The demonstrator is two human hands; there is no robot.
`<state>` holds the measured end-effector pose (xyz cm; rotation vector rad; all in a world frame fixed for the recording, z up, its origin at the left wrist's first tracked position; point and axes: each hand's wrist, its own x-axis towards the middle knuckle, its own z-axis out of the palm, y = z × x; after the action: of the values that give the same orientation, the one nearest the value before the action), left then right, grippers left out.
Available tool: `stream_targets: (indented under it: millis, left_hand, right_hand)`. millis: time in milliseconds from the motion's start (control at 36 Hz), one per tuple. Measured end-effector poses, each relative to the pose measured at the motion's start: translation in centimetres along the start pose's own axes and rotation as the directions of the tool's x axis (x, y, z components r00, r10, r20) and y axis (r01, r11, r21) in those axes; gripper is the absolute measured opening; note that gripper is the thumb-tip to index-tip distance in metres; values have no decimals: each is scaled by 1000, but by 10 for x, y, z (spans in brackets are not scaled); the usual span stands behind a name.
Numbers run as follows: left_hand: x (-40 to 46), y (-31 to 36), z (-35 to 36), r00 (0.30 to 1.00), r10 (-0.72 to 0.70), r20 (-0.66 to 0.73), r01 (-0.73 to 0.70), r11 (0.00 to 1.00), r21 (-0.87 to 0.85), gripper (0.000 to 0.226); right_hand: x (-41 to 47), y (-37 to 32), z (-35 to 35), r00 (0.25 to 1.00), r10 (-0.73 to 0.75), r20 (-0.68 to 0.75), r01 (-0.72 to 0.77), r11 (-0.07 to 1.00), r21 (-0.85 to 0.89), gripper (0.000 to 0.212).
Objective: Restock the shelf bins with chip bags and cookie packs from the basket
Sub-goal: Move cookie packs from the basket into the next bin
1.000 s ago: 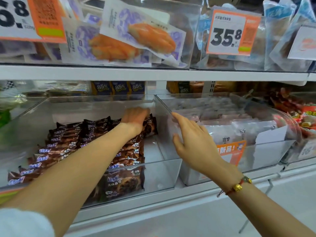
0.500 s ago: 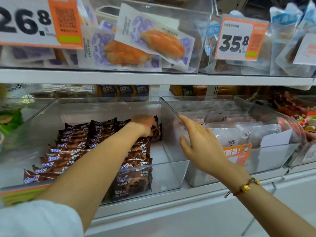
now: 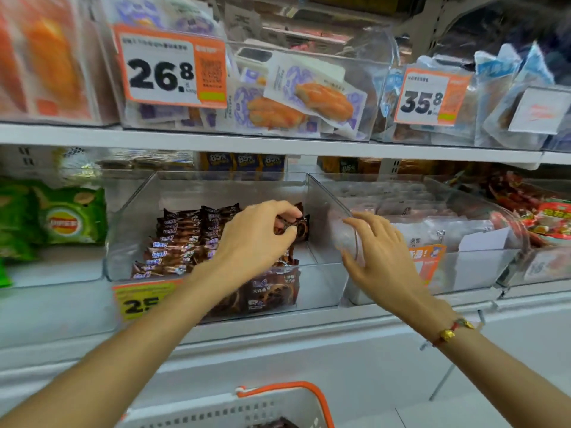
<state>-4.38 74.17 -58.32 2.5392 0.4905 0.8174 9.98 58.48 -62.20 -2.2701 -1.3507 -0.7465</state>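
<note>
Since the earlier frame both hands have drawn back toward the bin's front. Left hand (image 3: 256, 239) pinches a brown cookie pack (image 3: 293, 225) at the back right of the clear bin (image 3: 321, 282); right hand (image 3: 380, 257) rests open, fingers spread on the bin's wall. Step in hand looks like seating this pack; next, probably, reaching down to the basket (image 3: 312, 393) below.

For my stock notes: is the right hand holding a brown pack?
No, the right hand rests open on the clear bin wall, holding nothing.
</note>
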Motion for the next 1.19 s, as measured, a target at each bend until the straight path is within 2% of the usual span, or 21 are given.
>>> stream_targets:
  millis: [83, 139, 194, 250, 306, 389, 528, 583, 722, 833, 889, 944, 1056, 1194]
  left_hand:
    - [-41, 2, -5, 999, -36, -24, 33, 994, -106, 21]
    - [-66, -4, -2, 997, -78, -6, 76, 984, -160, 17]
    - [-91, -14, 7, 993, -113, 32, 117, 975, -188, 16]
    - [-114, -25, 18, 983, -156, 98, 173, 964, -201, 15]
    - [-136, -40, 33, 961, -209, 181, 240, 954, -177, 14]
    - [-164, -61, 56, 910, -282, 303, 335, 932, -138, 14]
    - [-217, -87, 98, 822, -361, 441, 419, 907, -38, 19]
    - [-236, -96, 116, 780, -383, 494, 429, 903, 23, 25]
    - [-273, -114, 154, 680, -363, 637, 325, 928, 182, 39]
    - [-295, -125, 169, 650, -381, 658, 276, 925, 263, 43]
    - [-302, -128, 172, 666, -398, 630, 296, 917, 267, 41]
    - [-308, -127, 176, 685, -416, 599, 314, 910, 272, 39]
    - [-312, -123, 180, 695, -403, 596, 286, 915, 286, 34]
    - [-312, -124, 176, 735, -377, 564, 324, 925, 196, 24]
  right_hand:
    - [-23, -9, -13, 999, -36, -12, 37, 998, 56, 40]
    - [-42, -20, -19, 997, -73, 29, 69, 991, 114, 36]
    - [-62, -30, -18, 986, -119, 121, 97, 980, 175, 31]
    - [-80, -39, -12, 947, -165, 276, 105, 970, 220, 25]
    - [-94, -46, 1, 867, -207, 453, 120, 969, 215, 25]
    - [-108, -55, 23, 694, -198, 692, 133, 980, 147, 29]
    - [-133, -68, 64, 360, -137, 923, 176, 981, 77, 32]
    - [-148, -74, 86, 276, -89, 957, 161, 986, 45, 31]
    - [-192, -101, 129, 207, -74, 976, 108, 993, 52, 25]
    - [-228, -112, 149, 175, -96, 980, 25, 995, 93, 34]
    - [-240, -113, 155, 185, -86, 979, -25, 995, 92, 49]
    - [-248, -115, 159, 164, -75, 984, -104, 990, 93, 59]
    - [-265, -119, 164, 118, -16, 993, -252, 967, 46, 64]
    - [-264, -121, 173, 125, 60, 990, -452, 892, 3, 76]
